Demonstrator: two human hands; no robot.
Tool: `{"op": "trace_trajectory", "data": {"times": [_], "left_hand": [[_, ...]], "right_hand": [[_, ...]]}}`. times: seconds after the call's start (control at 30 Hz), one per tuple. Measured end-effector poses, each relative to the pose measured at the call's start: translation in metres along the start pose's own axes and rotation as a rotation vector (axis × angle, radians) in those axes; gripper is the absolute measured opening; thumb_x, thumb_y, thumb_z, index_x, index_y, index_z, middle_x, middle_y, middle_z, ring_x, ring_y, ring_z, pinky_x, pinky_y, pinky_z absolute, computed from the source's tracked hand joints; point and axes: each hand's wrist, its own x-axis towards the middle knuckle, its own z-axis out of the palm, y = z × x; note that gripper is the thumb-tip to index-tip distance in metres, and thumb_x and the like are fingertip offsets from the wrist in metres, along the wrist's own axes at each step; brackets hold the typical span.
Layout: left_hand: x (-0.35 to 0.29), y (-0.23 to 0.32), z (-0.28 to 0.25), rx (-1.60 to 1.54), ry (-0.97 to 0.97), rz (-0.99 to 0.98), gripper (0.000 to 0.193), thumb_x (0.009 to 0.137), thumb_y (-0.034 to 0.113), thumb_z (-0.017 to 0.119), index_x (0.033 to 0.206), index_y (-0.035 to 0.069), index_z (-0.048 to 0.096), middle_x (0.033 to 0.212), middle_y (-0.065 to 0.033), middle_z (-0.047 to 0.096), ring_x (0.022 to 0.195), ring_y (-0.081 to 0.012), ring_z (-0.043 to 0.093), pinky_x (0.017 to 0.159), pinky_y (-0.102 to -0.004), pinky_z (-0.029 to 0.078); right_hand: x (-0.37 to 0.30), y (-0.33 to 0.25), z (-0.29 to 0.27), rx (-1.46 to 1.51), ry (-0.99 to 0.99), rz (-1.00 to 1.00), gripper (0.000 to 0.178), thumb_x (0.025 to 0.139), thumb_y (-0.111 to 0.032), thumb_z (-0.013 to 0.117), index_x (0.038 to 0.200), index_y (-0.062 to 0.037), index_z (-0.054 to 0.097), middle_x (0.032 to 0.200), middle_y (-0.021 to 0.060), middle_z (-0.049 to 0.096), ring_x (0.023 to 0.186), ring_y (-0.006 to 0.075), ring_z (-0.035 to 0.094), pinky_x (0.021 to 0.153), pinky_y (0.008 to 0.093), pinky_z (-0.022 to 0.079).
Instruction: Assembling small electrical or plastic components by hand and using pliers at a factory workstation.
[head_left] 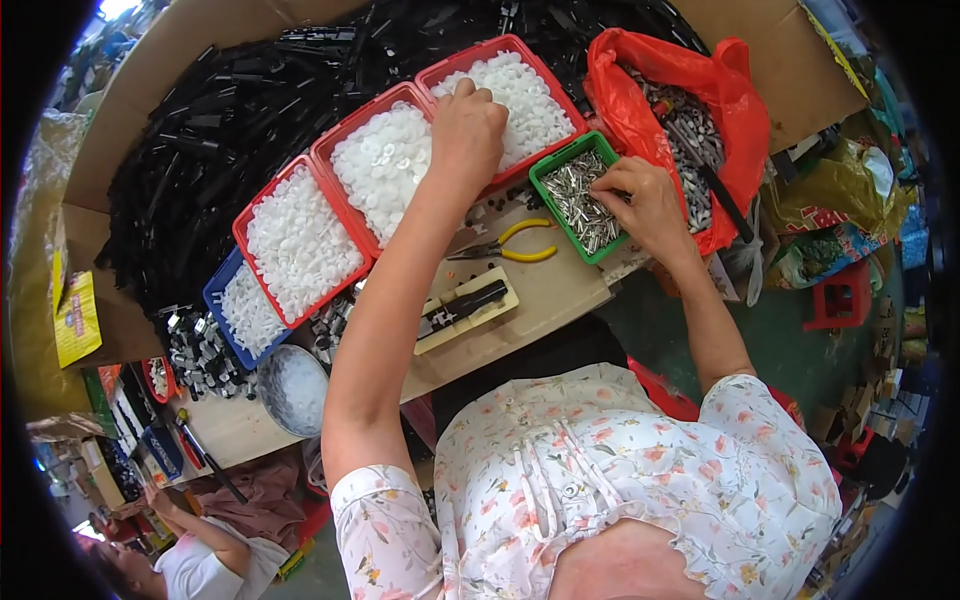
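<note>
My left hand (467, 135) reaches into the far red tray (516, 43) of small white plastic pieces (515, 95). Its fingers are curled downward, and whatever they hold is hidden beneath the hand. My right hand (645, 200) is at the green tray (590, 252), thumb and fingertips pinched together among small silvery metal pins (580, 200). Whether a pin is between them is too small to tell. Below, on the bench, a black part lies in a cream-coloured holder (465, 312). Yellow-handled pliers (510, 242) lie between that holder and the green tray.
More white pieces fill two other red trays (318, 160) and a blue tray (222, 325). A large cardboard box (130, 150) of black parts stands behind. A red bag (735, 110) of metal parts sits right, a bowl (292, 390) left. Another person (215, 550) works at lower left.
</note>
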Motion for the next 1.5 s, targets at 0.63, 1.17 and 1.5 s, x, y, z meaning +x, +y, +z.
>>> {"op": "trace_trajectory", "data": {"times": [0.63,1.17,1.5], "left_hand": [[-0.007,0.018,-0.059,-0.734,0.044,-0.608,0.010,0.078,0.009,0.073,0.085,0.001,0.075,0.079,-0.0113,0.072,0.073,-0.0239,0.067,0.071,-0.0303,0.051],[-0.136,0.083,-0.119,-2.257,0.483,-1.126,0.022,0.092,0.011,0.069,0.109,-0.002,0.064,0.097,-0.0066,0.068,0.084,-0.0138,0.065,0.070,-0.0210,0.053],[-0.153,0.088,-0.127,-2.279,0.506,-1.185,0.019,0.092,0.013,0.070,0.106,0.001,0.065,0.094,-0.0056,0.068,0.082,-0.0144,0.064,0.067,-0.0223,0.051]], "right_hand": [[0.004,-0.022,-0.005,0.415,0.171,0.124,0.010,0.085,-0.002,0.071,0.093,0.0038,0.069,0.085,0.0068,0.070,0.081,0.0131,0.066,0.072,0.0264,0.051],[0.018,-0.144,0.051,0.941,0.121,-0.172,0.012,0.084,0.006,0.069,0.095,0.0016,0.067,0.101,0.0115,0.067,0.097,0.0173,0.064,0.084,0.0280,0.051],[0.013,-0.161,0.051,0.751,0.185,-0.307,0.014,0.083,0.007,0.070,0.095,0.0001,0.068,0.096,0.0100,0.068,0.089,0.0181,0.067,0.076,0.0283,0.054]]}}
